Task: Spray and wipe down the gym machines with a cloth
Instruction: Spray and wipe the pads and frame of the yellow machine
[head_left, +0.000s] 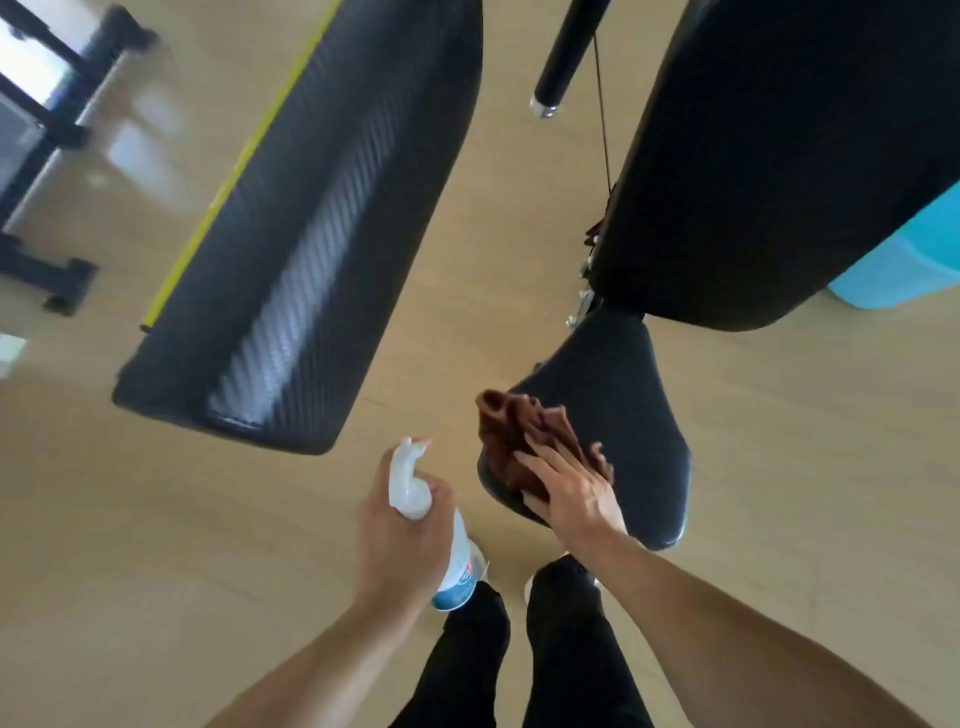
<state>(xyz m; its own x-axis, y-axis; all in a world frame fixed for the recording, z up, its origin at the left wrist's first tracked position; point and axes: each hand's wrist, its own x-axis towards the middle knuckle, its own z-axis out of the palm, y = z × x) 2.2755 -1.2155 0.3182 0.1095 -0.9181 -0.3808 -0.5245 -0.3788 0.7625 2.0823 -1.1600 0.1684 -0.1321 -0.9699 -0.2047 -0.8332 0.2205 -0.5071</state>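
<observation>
A: Entry, near field first. Your legs (519, 665) stand at the bottom edge on the floor (156, 519). Your left hand (400, 540) holds the bottle (447, 551) off to the side of the seat, fingers wrapped round its neck, one fingertip up by the white spray head (408, 480). The nozzle points up and away, not at the pad.

B: And the right?

A: Your right hand (571, 488) lies flat on the cloth (530, 441), fingers spread and pressing it onto the near left corner of the seat (634, 415). The cloth is bunched, part of it humped up beyond your fingertips. Judgement: the wiping step is in hand, on this seat.

B: What does the next move ask?

A: Most of the seat, to the right and toward the far end, lies beyond the cloth. You would sweep the cloth across that, keeping the palm flat so the bunched part does not drag loose. Whether the pad is wet, I cannot tell.

B: After that?

A: Farther on, the backrest (779, 156) rises behind the seat; it would likely want spray, so your left hand must turn the nozzle toward it. To the left, well apart, lies a second bench (311, 234) with a yellow edge. A bar (566, 52) hangs at the top.
</observation>
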